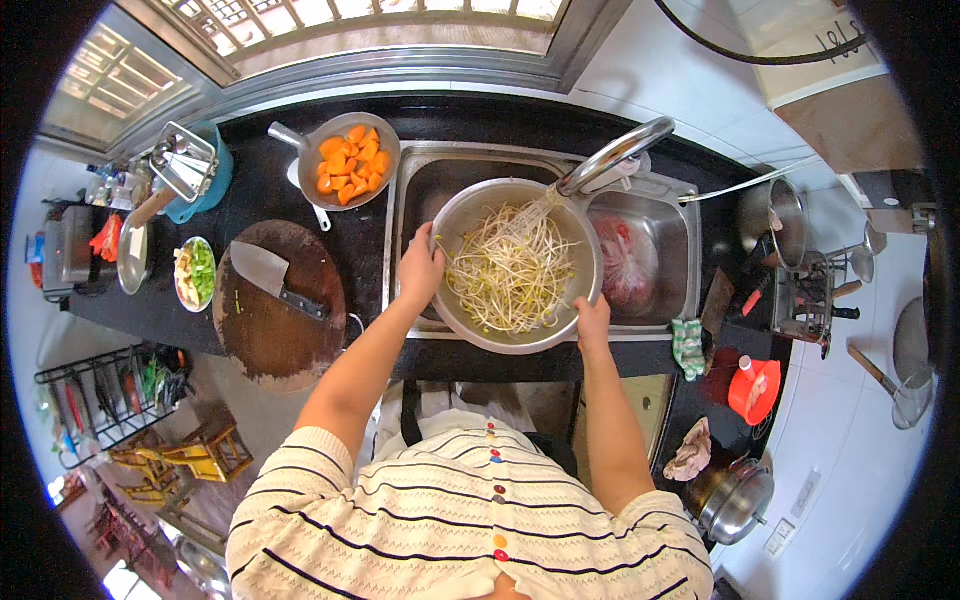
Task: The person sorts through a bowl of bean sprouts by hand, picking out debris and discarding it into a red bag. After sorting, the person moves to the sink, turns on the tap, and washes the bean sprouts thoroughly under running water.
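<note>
A large metal bowl point(517, 341) of bean sprouts point(514, 274) is held by its rim between both hands, over the double steel sink point(427, 161). My left hand point(420, 266) grips the left side, its fingers partly hidden behind the bowl. At the lower right of the rim is my right hand point(592, 321), thumb over the edge. Water streams from the chrome faucet point(619, 154) onto the sprouts. In the right basin lies a plastic bag with something red point(622, 262) inside.
To the left, a cleaver point(259, 266) rests on a round wooden chopping board point(277, 352). Behind it stands a metal pan with cut carrots point(352, 165). A plate of chopped green and pale vegetables point(195, 274) sits further left. A green-and-white cloth point(688, 349) and a red basket point(754, 394) are right.
</note>
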Demonstrator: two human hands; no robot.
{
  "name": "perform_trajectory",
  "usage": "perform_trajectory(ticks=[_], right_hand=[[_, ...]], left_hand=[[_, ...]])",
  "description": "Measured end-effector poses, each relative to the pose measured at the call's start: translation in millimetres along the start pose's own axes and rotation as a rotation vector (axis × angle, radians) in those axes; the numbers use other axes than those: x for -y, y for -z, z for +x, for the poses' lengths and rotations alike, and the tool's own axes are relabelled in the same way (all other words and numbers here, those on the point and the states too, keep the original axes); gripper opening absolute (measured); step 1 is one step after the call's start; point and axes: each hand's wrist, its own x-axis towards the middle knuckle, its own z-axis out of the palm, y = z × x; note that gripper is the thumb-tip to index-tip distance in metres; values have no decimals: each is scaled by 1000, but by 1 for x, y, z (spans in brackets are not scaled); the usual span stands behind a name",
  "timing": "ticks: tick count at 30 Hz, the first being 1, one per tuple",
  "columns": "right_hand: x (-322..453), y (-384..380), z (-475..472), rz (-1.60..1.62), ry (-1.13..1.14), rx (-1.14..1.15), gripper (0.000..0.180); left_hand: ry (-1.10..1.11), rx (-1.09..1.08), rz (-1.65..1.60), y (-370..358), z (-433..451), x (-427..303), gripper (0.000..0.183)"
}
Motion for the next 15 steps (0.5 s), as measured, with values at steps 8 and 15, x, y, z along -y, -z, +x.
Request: perform_trajectory(ticks=[8, 15], right_hand=[[-24, -28, -8, -7, 62, 5, 20], [-30, -36, -11, 44, 115, -62, 17]], left_hand=[[-455, -107, 364, 4, -2, -29, 50], [-326, 282, 437, -50, -28, -84, 74]])
